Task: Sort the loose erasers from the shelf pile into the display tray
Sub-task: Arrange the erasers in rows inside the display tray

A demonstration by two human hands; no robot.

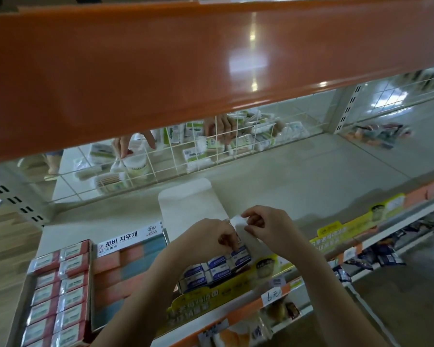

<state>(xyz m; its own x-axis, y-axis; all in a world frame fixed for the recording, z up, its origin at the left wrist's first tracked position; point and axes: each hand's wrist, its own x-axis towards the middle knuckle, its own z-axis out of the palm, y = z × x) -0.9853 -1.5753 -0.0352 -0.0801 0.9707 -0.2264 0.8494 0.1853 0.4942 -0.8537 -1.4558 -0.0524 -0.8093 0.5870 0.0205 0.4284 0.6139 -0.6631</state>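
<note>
A display tray [253,267] with a yellow front stands at the shelf's front edge and holds several white erasers with blue sleeves [217,262]. Its white lid flap [191,204] stands open behind it. My left hand [206,237] reaches into the tray's back row, fingertips curled on an eraser [238,251] there. My right hand [268,227] pinches a small white flap of the tray [237,219] just above the back edge. No loose pile of erasers shows in view.
Left of the tray sit a box of pink and blue erasers [128,266] with a Korean label and a red box of wrapped erasers [58,291]. An orange shelf [186,58] hangs overhead. Beyond a wire grid [186,151], another person's hands [221,126] handle goods.
</note>
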